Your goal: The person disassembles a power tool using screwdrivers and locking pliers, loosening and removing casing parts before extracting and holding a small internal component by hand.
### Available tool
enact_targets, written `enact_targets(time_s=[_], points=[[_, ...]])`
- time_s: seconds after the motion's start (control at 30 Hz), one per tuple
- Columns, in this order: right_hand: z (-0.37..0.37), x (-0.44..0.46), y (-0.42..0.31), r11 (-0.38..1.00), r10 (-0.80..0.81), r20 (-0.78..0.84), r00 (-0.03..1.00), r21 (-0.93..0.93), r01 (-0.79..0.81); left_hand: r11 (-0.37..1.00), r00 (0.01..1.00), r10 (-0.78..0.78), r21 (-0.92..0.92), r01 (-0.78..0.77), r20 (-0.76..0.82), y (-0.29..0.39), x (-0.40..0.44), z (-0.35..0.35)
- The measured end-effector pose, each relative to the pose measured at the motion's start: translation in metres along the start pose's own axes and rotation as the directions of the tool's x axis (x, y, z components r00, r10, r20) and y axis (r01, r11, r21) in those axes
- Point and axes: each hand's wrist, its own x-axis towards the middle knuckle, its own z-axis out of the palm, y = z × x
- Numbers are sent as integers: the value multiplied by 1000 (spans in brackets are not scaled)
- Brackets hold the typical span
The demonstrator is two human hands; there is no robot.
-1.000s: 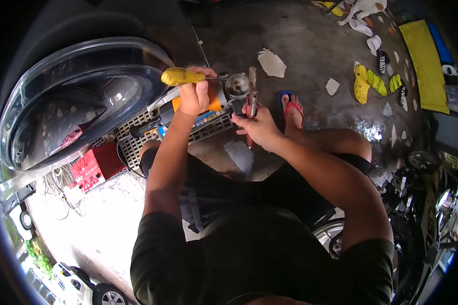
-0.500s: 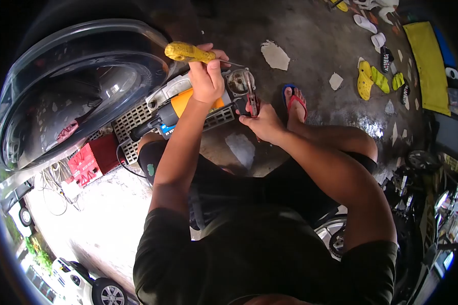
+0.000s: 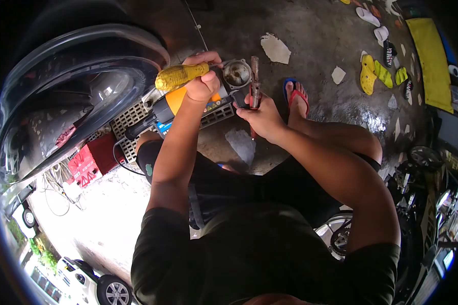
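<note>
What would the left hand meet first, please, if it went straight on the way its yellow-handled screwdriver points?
The left hand would likely meet the open round housing first, at its rim, though depth is unclear here.

The yellow-handled screwdriver (image 3: 180, 76) slants above the orange-bodied power tool (image 3: 175, 100), its shaft directed toward the tool's open round metal housing (image 3: 237, 74). Worn, reddish-handled pliers (image 3: 255, 77) extend just beside that housing.

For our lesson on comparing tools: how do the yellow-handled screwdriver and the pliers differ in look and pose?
The screwdriver has a thick yellow handle; the pliers have dull metal jaws and reddish handles. The screwdriver slants across the picture; the pliers run nearly straight up it. Each is gripped, by left hand and right hand respectively.
</note>
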Motion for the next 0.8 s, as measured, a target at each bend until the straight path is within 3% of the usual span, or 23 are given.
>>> enact_targets(time_s=[0.07,0.13,0.23,0.37,0.47,0.57,0.67,0.8], points=[[0,1,1,999,18,7,1000,51,-18,999,998,12,-41,-10,56,1,1,-3],[2,2,7,993,-18,21,1000,119,15,999,993,-31,46,26,115,-4,-5,-9],[3,3,4,981,54,55,997,183,-63,987,988,-70,156,48,139,-4,-7,-11],[2,3,-2,980,91,61,994,171,-101,962,984,-55,272,7,168,1,3,-10],[2,4,-2,980,99,63,993,169,-108,956,978,-114,287,60,176,4,4,-10],[3,4,-2,980,97,62,993,170,-106,934,975,-29,352,-51,219,4,12,-7],[2,5,-2,978,104,66,992,173,-114,949,969,-120,312,47,217,5,11,-8],[2,4,-5,977,106,68,992,176,-117,943,972,-78,333,0,222,4,13,-8]])
